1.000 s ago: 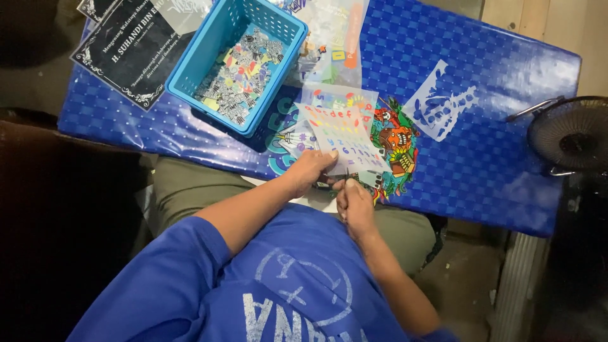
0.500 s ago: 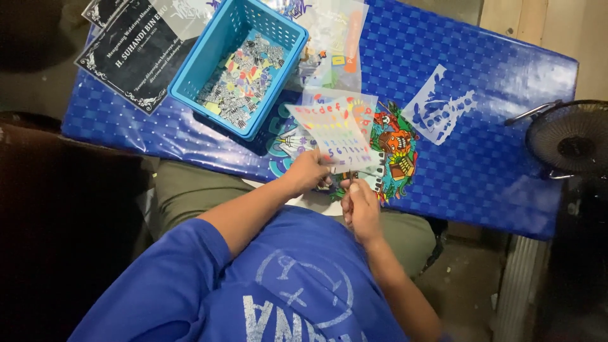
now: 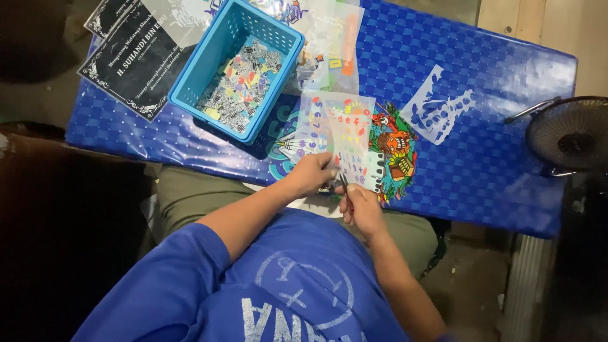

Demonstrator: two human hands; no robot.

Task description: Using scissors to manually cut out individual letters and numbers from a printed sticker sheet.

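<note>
My left hand [image 3: 313, 174] grips the near edge of a clear sheet of small colourful letter and number stickers [image 3: 345, 133], held just over the blue table [image 3: 481, 164]. Right below it, my right hand [image 3: 362, 209] pinches a thin dark tool [image 3: 342, 183] whose tip touches the sheet's near edge. Both hands are close together at the table's front edge, above my lap.
A blue plastic basket [image 3: 190, 82] holding several small cut stickers stands at the back left. Beside it lies a black printed plaque [image 3: 130, 50]. Clear plastic bags [image 3: 329, 38] lie behind the sheet. A dark round fan [image 3: 570, 136] is off the table's right end.
My left hand has raised the sheet's near edge off the table. My right hand has drawn slightly toward me and now brings the tool's tip to that edge.
</note>
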